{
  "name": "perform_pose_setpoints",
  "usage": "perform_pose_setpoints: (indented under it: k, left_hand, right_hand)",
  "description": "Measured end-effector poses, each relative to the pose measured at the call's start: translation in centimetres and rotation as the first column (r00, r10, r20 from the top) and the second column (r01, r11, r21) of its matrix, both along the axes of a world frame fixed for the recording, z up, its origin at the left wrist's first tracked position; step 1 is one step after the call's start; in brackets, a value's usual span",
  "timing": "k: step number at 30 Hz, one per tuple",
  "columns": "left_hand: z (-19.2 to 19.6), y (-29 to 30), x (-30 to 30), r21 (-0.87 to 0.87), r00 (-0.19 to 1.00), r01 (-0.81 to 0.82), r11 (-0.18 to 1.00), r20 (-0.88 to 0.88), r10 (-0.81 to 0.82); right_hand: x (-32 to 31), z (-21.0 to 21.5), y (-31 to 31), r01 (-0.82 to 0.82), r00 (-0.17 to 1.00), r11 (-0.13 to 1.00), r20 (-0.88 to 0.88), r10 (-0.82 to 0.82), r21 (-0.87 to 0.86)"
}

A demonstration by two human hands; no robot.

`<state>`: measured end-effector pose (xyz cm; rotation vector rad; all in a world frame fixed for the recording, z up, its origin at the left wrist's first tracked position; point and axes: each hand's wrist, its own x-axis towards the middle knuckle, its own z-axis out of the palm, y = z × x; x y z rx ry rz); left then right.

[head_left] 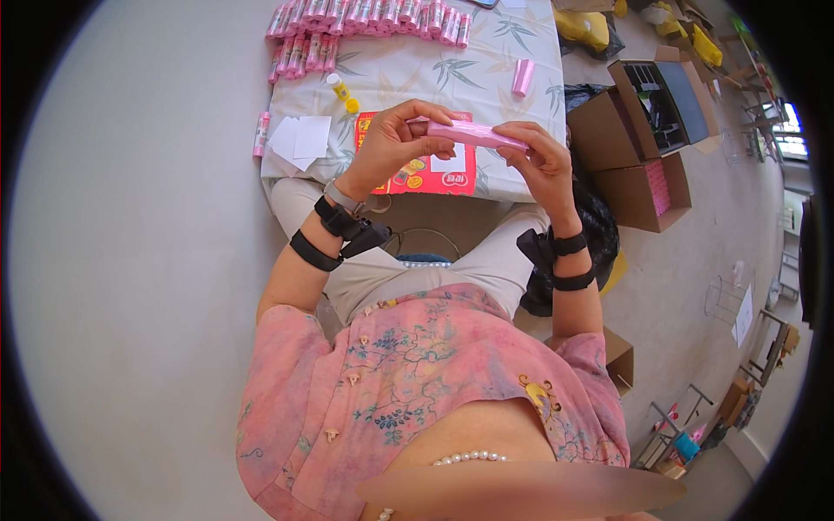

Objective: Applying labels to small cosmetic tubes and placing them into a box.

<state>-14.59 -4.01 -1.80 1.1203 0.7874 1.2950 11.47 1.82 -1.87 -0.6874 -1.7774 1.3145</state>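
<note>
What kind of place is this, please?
Probably a home or small workroom used for packing by hand. Rows of pink tubes lie on a low cloth-covered table, open cardboard boxes stand on the floor, and both hands hold a pink box.

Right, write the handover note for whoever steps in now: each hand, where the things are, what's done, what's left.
Left hand and right hand: both grip one long pink box, held level above the table's edge.
Under it: a red printed sheet. To its left: white paper slips and a yellow glue stick.
Done: rows of pink boxes lined along the far edge.
Left: the box in hand; one more lies apart at right.
</note>
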Motion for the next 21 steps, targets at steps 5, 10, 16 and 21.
perform_pose_setpoints:
  k: [5, 10, 16, 21]
  left_hand:
    - [-0.1, 0.4, -0.1, -0.046, 0.999, -0.008, 0.999, -0.032, 0.007]
    - [-0.6, 0.8, 0.0, -0.096, 0.995, -0.085, 0.992, -0.051, 0.081]
    - [-1.9, 1.3, 0.3, -0.144, 0.99, -0.138, 0.98, -0.016, 0.137]
    - [-2.6, 2.0, -0.2, -0.148, 0.992, -0.12, 0.982, -0.043, 0.115]
  right_hand:
    - [0.0, -1.0, 0.4, -0.014, 0.998, 1.0, -0.059, 0.015, 0.019]
    - [-0.2, -1.5, 0.4, 0.016, 1.0, 0.996, -0.012, -0.015, 0.086]
    - [-0.9, -2.6, 0.1, 0.073, 0.996, 0.986, 0.043, -0.08, 0.147]
    - [-1.4, -4.4, 0.1, 0.073, 0.988, 0.982, -0.124, -0.096, -0.174]
